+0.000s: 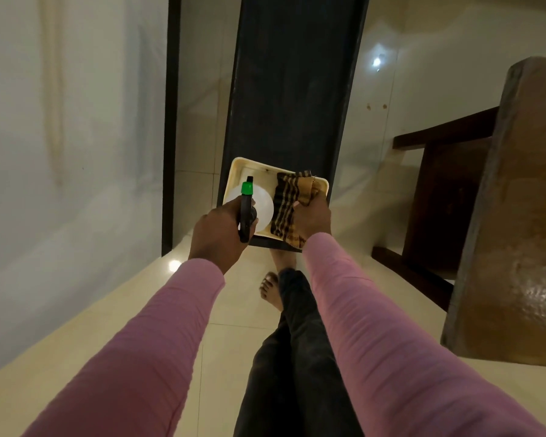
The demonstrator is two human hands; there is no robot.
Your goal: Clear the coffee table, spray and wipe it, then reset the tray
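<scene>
A cream tray (252, 167) rests on the near end of the long dark coffee table (290, 89). My left hand (216, 234) grips the dark trigger head of a white spray bottle (259, 205) with a green nozzle, which stands in the tray's left half. My right hand (312, 217) clutches a yellow and brown striped cloth (286, 203) lying over the tray's right half and near rim. Both sleeves are pink.
A white wall or curtain (70, 137) runs along the left behind a dark vertical frame (171, 121). A brown wooden chair (486, 200) stands at the right. My bare foot (270, 288) and dark trousers are below on the cream tiled floor.
</scene>
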